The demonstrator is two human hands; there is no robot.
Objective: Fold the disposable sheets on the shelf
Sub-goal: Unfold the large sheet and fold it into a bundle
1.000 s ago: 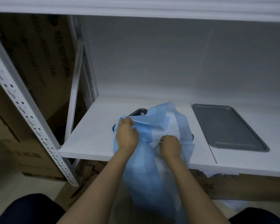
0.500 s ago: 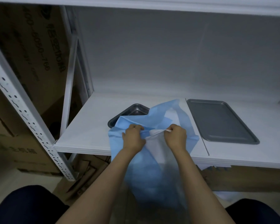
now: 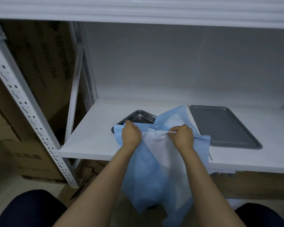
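Both hands, the left hand [image 3: 131, 134] and the right hand [image 3: 181, 136], held the blue sheet [image 3: 147, 181] tight at its top edge. It hung off the shelf [image 3: 95, 138]. It was thin, so a hard pull could rip it.

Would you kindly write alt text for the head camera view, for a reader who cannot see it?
Two bare hands, left hand and right hand, grip the top edge of a blue and white disposable sheet that hangs over the front of a white shelf. Behind it sits a deep metal pan; a flat grey tray lies to the right.
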